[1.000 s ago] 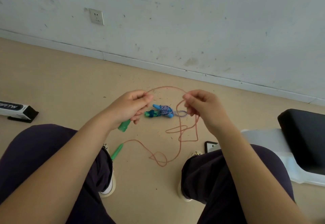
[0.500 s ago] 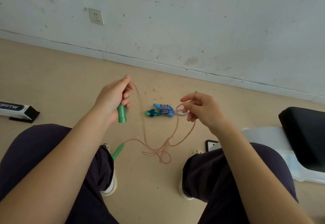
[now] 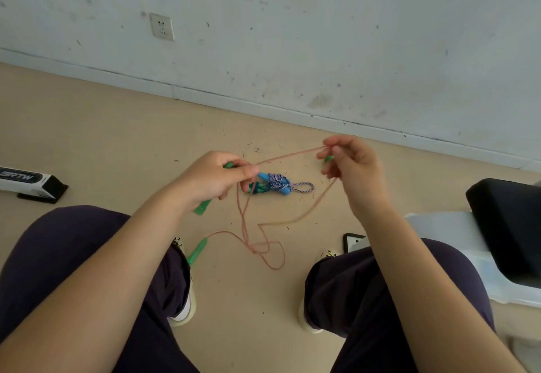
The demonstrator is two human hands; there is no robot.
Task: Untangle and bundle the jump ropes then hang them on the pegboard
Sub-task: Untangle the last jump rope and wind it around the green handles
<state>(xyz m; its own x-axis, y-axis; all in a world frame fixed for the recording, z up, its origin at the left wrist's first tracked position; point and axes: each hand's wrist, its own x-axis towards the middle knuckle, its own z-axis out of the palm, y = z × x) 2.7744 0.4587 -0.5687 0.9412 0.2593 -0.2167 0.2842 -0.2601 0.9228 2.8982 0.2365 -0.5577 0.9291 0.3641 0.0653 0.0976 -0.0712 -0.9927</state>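
Scuffed pale wall fills the upper half of the view, with a white socket plate set into it, and below it runs a beige floor speckled with dark bits. Two knees in dark purple trousers frame the bottom. At the right edge a black cushioned seat sits on a translucent white plastic sheet, and at the far left lies a long white and black box. A small black and white card rests on the floor just beside the right knee.

Between the knees the thin salmon-pink jump rope loops loosely on the floor. One green plastic handle lies by the left knee. The left hand is curled round the other green handle and pinches a strand, partly covering the bundled blue handled, blue and white braided jump rope lying on the floor behind it. The right hand, raised well apart, pinches the pink strand between thumb and forefinger; a small green piece shows at its fingertips.
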